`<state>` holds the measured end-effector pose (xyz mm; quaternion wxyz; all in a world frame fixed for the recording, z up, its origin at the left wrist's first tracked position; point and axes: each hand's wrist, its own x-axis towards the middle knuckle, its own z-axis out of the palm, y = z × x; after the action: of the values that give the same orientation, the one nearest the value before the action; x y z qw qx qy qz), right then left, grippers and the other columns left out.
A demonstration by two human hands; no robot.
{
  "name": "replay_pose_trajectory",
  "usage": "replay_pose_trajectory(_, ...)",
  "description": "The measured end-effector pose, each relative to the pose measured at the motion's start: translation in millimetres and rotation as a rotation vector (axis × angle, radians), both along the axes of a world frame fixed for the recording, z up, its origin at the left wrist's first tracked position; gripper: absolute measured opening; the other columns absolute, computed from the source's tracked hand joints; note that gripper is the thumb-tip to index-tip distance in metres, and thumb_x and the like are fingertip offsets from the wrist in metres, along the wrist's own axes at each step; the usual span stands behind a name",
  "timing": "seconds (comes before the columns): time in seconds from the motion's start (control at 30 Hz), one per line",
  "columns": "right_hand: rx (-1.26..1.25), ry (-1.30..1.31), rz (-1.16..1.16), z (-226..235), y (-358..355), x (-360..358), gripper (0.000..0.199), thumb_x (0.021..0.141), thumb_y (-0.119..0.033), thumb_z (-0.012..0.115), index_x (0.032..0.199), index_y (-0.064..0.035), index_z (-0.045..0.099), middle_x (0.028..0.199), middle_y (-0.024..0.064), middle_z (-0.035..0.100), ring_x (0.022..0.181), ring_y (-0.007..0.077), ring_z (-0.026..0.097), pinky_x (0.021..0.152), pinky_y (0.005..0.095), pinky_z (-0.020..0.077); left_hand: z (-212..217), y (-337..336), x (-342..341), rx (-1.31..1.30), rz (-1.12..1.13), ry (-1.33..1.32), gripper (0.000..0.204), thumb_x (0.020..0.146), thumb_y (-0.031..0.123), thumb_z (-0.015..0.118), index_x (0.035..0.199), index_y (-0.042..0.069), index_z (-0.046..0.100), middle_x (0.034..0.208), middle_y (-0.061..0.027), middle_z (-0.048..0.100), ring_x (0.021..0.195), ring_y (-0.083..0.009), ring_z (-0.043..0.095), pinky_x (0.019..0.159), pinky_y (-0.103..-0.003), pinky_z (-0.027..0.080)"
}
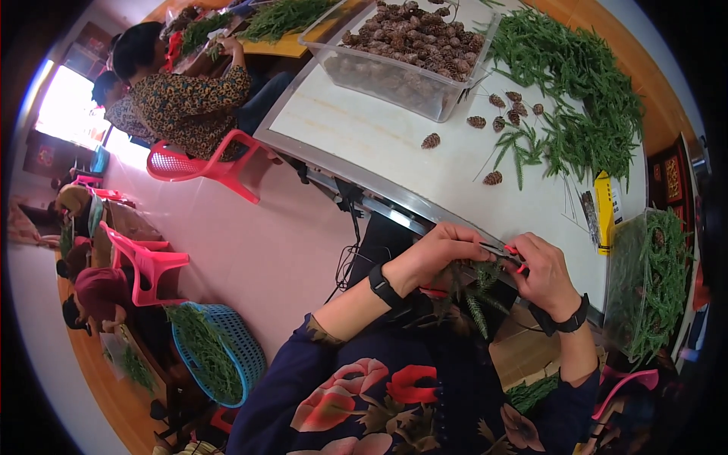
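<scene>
head view: close work beside the white table [364, 144]

the left hand [449, 249] has its fingertips pinched together, seemingly on the stem of a green sprig [477, 312] that hangs below the hands, by the table's near edge. the right hand [547, 274] has its fingers clamped round a red-handled tool [512, 249], its tip pointing into that pinch; whether the jaws are closed is too small to tell. good practice here is probably a firm pinch near the tip, skin clear of the jaws, loose needles folded aside, and a steady, even squeeze.
</scene>
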<state>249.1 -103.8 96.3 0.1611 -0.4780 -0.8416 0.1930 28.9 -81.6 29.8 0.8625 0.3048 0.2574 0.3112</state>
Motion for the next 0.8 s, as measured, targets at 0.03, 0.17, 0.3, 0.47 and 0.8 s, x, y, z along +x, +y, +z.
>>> replay_pose_trajectory(0.03,0.002,-0.007,-0.002,-2,0,1,0.022,0.075,-0.006,0.072,0.088,-0.0023,0.054,0.078,0.0148,0.057,0.072,0.0378,0.058,0.060,0.0430,0.0461,-2,0,1,-0.009,0.002,-0.009,0.010,0.088,0.004,0.065,0.094,-0.001,0.071,0.090,-0.0057,0.071,0.081,-0.0117,0.067,0.073,-0.024,0.053)
replay_pose_trajectory(0.17,-0.026,-0.012,-0.057,-6,-3,0,0.019,0.076,-0.005,0.070,0.086,-0.0011,0.054,0.075,0.0164,0.057,0.069,0.0392,0.058,0.059,0.0429,0.0455,-9,-2,6,0.087,0.088,0.028,0.010,0.088,0.004,0.065,0.093,-0.002,0.071,0.090,-0.0058,0.071,0.079,-0.0104,0.066,0.072,-0.024,0.052)
replay_pose_trajectory(0.3,-0.131,-0.102,-0.168,-7,-8,-3,0.020,0.077,-0.009,0.070,0.085,-0.0015,0.053,0.076,0.0161,0.060,0.071,0.0395,0.060,0.059,0.0444,0.0464,-4,-8,10,0.354,0.214,0.306,0.011,0.088,0.005,0.065,0.092,-0.003,0.071,0.087,-0.0050,0.071,0.078,-0.0080,0.063,0.071,-0.023,0.051)
replay_pose_trajectory(0.47,-0.163,-0.146,-0.213,-6,-7,-5,0.020,0.079,-0.010,0.069,0.086,-0.0024,0.053,0.077,0.0159,0.060,0.072,0.0395,0.060,0.059,0.0454,0.0468,6,-9,11,0.504,0.295,0.483,0.013,0.088,0.006,0.065,0.092,-0.004,0.071,0.083,-0.0027,0.069,0.077,-0.0055,0.060,0.070,-0.022,0.050)
replay_pose_trajectory(0.8,-0.048,-0.076,-0.165,-6,-9,-2,0.021,0.078,-0.011,0.070,0.086,-0.0030,0.053,0.075,0.0157,0.060,0.069,0.0403,0.059,0.058,0.0462,0.0456,2,-8,11,0.296,0.200,0.273,0.013,0.089,0.007,0.065,0.094,-0.003,0.072,0.083,-0.0011,0.069,0.075,-0.0053,0.060,0.069,-0.021,0.049)
